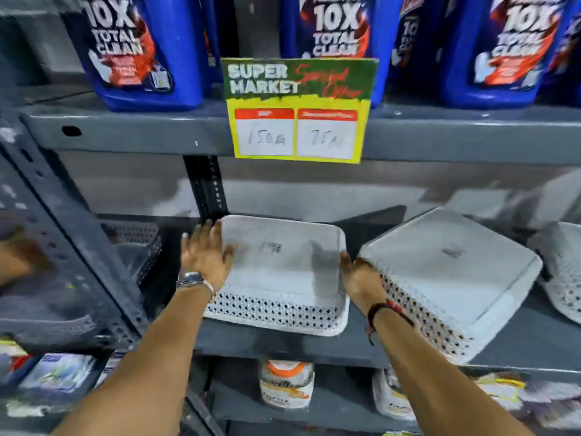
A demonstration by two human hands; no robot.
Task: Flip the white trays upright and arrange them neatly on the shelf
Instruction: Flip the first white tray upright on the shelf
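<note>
Both arms stretched forward and slightly upward into the middle level of a grey metal shelf [283, 344]. Left hand [206, 254] flat, fingers spread and pointing away, palm laid against the left edge of a white tray [279, 272], thumb reaching onto its flat top face; a metal watch [191, 280] on that wrist. Right hand [361, 278] turned on edge, fingers pressed together against the tray's right side, partly hidden and blurred, so the exact grip cannot be told; a dark cord bracelet [388, 309] on that wrist. Tray caught between the two hands, lying bottom-up, perforated wall facing forward, front rim jutting past the shelf edge. Just to the right of the right hand, touching its back or nearly so, a second tray [452, 278], also bottom-up and skewed. Farther right, part of a third tray [562, 272] at the frame edge. Above the hands, a yellow and green price sign [298, 111] and blue detergent bottles [138, 48].
</note>
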